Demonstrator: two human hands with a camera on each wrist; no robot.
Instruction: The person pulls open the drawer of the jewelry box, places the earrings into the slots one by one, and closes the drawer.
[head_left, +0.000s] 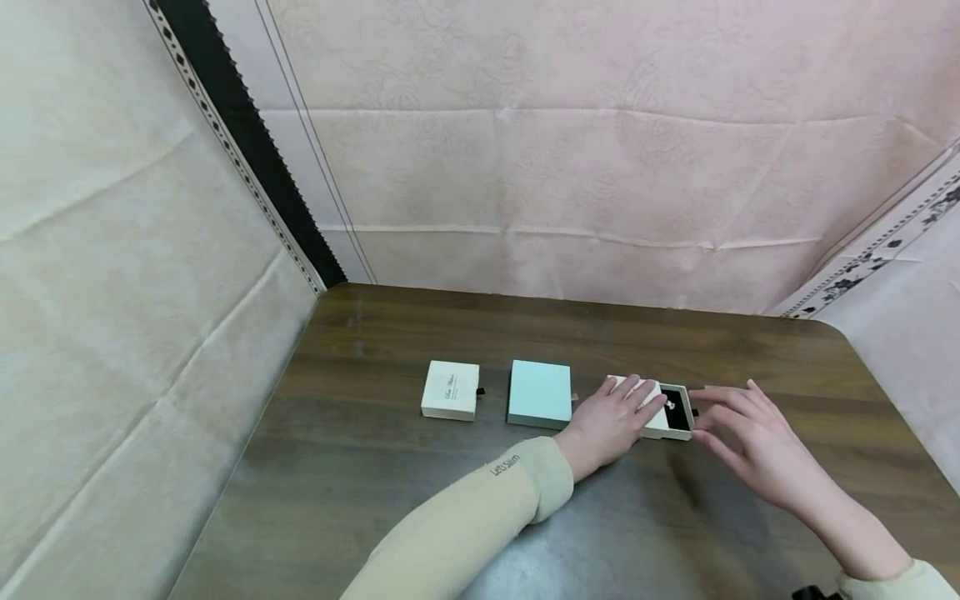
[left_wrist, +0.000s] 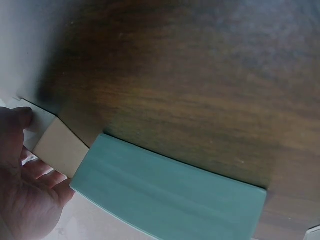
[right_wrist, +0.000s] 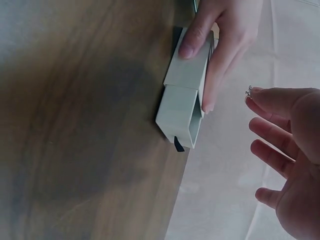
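My left hand (head_left: 609, 423) holds a small white slide-out box (head_left: 657, 422), thumb on its near side and fingers over the top. Its drawer (right_wrist: 175, 112) is pulled partly out to the right, with a black ribbon tab (right_wrist: 179, 144) at the end. On the drawer's black lining lies a small silver piece (head_left: 670, 404). Beside the open drawer, raised above the table, my right hand (head_left: 757, 446) pinches a tiny silver earring (right_wrist: 249, 91) between thumb and index finger, the other fingers spread. Only part of the left hand (left_wrist: 30, 185) shows in the left wrist view.
A pale turquoise box (head_left: 540, 392) sits just left of my left hand. Farther left stands another closed white box (head_left: 451, 390) with dark lettering and a black tab. All rest on a brown wooden table (head_left: 360, 467), with pale cloth (head_left: 570, 183) hanging behind.
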